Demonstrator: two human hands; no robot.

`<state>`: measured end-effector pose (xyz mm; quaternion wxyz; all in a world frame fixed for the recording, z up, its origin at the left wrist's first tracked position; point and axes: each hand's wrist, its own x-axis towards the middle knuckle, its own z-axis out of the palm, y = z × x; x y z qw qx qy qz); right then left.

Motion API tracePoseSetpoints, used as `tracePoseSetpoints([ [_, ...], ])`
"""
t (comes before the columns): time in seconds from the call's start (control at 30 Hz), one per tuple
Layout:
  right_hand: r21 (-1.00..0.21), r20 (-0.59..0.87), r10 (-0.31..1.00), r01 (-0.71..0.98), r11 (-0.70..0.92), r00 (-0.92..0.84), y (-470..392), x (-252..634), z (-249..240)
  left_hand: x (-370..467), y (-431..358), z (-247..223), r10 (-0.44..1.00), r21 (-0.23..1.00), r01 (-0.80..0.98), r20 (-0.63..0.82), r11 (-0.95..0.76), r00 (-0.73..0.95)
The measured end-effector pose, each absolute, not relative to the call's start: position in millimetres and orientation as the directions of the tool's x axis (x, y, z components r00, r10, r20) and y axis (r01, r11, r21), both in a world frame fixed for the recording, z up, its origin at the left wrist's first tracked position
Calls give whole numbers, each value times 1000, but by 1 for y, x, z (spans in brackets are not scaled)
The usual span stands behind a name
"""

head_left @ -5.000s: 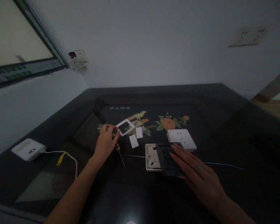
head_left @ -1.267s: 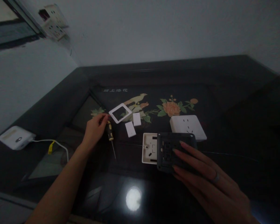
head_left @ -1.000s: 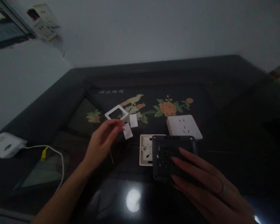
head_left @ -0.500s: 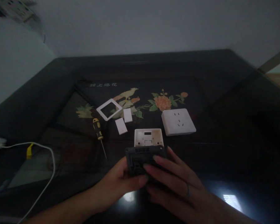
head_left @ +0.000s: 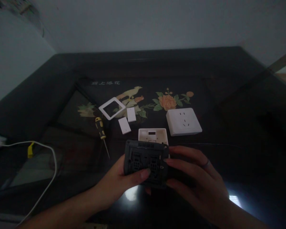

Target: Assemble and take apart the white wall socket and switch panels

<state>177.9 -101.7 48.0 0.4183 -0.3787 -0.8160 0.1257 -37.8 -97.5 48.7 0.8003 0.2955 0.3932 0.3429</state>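
A dark grey switch module (head_left: 143,159) with two rocker mechanisms is held up in front of me, its face toward the camera. My left hand (head_left: 126,178) grips it from the left, thumb across its front and fingers behind. On its right edge rest the fingertips of my right hand (head_left: 197,178), thumb and fingers closed around that side. Just behind the module lies a white back box (head_left: 154,136), its lower part hidden. Two white rocker caps, one upper (head_left: 131,114) and one lower (head_left: 124,125), lie farther off, beside a white frame (head_left: 112,108).
A black and yellow screwdriver (head_left: 101,128) lies on the left of the glossy dark table (head_left: 145,66). To the right sits a white wall socket (head_left: 184,121). A white cable (head_left: 54,162) with a yellow tag (head_left: 30,150) curves along the left side.
My right hand has slid from across the module's front to its right edge, uncovering the two mechanisms. The module has tipped toward the camera; my left hand keeps its grip.
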Motion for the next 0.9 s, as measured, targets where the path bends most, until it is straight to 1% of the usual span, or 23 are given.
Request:
tracePoseSetpoints([
  [0.07, -514, 583, 722, 518, 683, -374, -103, 178, 47, -38, -98, 48, 803, 754, -320, -441, 573, 400],
  [0.13, -514, 586, 722, 520, 682, -368, -103, 178, 46, -37, -97, 49, 801, 728, -352, -468, 589, 373],
  [0.27, -519, 592, 731, 533, 668, -340, -104, 177, 44, -35, -94, 55, 749, 608, -442, -483, 660, 454],
  [0.43, -496, 601, 726, 557, 666, -333, -102, 177, 45, -38, -93, 56, 709, 523, -482, -457, 703, 537],
  [0.53, -495, 610, 718, 546, 676, -335, -102, 177, 45, -38, -94, 54, 710, 527, -477, -487, 703, 509],
  [0.67, -476, 620, 707, 554, 683, -340, -103, 178, 44, -35, -96, 54, 734, 581, -449, -521, 679, 435],
  [0.83, -461, 623, 703, 565, 684, -343, -105, 178, 44, -34, -95, 55, 749, 618, -432, -472, 657, 465],
  [0.9, -458, 625, 701, 566, 685, -343, -105, 177, 45, -35, -95, 54, 745, 620, -421, -477, 662, 467],
])
